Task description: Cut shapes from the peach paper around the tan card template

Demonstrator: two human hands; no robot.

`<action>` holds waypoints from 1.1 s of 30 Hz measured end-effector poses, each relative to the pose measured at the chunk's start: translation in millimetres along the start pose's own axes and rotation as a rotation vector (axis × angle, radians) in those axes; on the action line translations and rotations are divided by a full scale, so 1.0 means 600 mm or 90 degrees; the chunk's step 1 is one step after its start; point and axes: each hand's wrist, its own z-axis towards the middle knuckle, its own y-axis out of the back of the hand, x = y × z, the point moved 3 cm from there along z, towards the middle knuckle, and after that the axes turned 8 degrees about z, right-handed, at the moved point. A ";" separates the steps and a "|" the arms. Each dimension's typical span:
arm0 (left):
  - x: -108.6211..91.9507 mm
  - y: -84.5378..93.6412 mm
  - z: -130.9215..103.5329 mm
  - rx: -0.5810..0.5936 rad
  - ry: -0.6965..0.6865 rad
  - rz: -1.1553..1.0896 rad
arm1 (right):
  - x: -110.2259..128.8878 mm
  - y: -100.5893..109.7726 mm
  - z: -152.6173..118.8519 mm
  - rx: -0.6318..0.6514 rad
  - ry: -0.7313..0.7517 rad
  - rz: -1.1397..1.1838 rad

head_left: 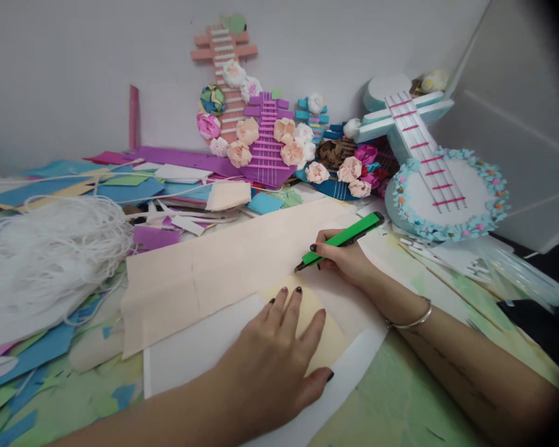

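My right hand [342,256] grips a green utility knife [342,238], its tip angled down to the left at a long sheet of peach paper [228,261]. Flat on a pale yellow curved piece [338,335], my left hand [279,351] has its fingers spread. That yellow piece lies over the peach paper, just below the knife's tip, partly hidden by my left hand. Under these, a white sheet [181,354] shows along the near side.
A tangle of white cord [56,261] and coloured paper scraps [140,186] cover the left. Along the wall stand guitar-shaped paper crafts, including a purple one [268,146] and a light blue one [440,180]. Thin sticks [451,282] lie at right.
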 end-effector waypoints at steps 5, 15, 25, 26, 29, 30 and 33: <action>0.000 -0.001 -0.002 0.001 0.001 0.004 | 0.000 0.002 0.000 0.000 0.000 0.007; -0.001 0.000 -0.003 0.035 -0.003 -0.003 | -0.002 0.003 0.001 -0.006 -0.007 0.018; 0.000 0.002 -0.002 0.036 -0.002 -0.005 | -0.003 0.004 0.001 -0.012 -0.003 0.020; 0.000 0.002 -0.002 0.034 -0.001 -0.004 | -0.003 0.004 0.001 -0.014 -0.002 0.018; 0.000 0.003 -0.001 0.032 -0.001 -0.002 | -0.004 0.004 0.002 -0.017 -0.009 0.030; 0.000 0.003 -0.001 0.032 0.000 -0.002 | -0.005 0.004 0.002 -0.018 -0.011 0.036; 0.000 0.002 -0.001 0.034 -0.002 -0.002 | -0.005 0.004 0.002 -0.022 -0.014 0.051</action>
